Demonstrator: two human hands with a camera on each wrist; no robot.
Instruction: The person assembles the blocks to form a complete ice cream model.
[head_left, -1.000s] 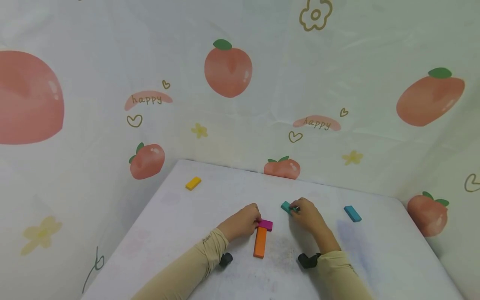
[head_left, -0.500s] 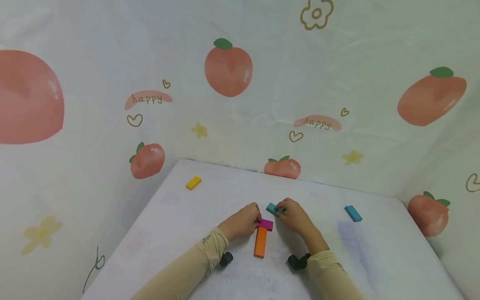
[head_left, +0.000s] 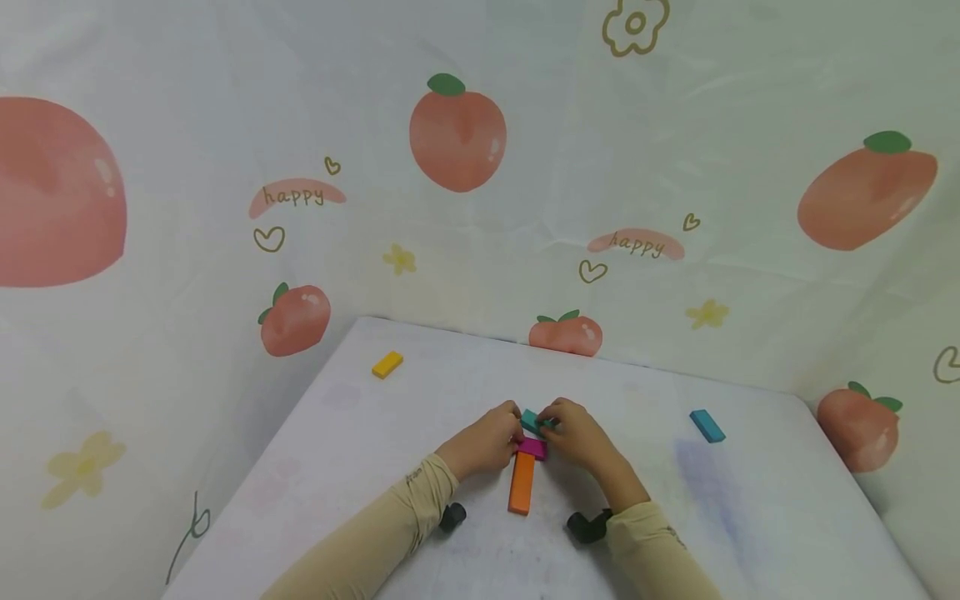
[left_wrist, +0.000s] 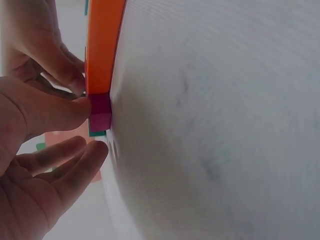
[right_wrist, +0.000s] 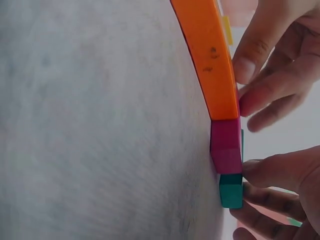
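An orange block (head_left: 521,483) lies lengthwise on the white table, its far end against a magenta block (head_left: 533,451) set crosswise. My left hand (head_left: 482,442) pinches the magenta block at its left end, thumb on the block in the left wrist view. Just beyond it, my right hand (head_left: 583,435) pinches a teal block (head_left: 529,421) between thumb and fingers. In the right wrist view the teal block (right_wrist: 231,191) sits right behind the magenta one (right_wrist: 226,146), slightly angled in the head view. Its right part is hidden by my fingers.
A yellow block (head_left: 387,364) lies at the back left of the table and a blue block (head_left: 707,426) at the right. Black wrist-worn pieces (head_left: 588,527) show below both wrists. A fruit-print cloth (head_left: 480,275) hangs behind the table.
My right hand has slid the teal block leftward and a little nearer, from apart to right behind the magenta block. My left hand has stayed at the magenta block.
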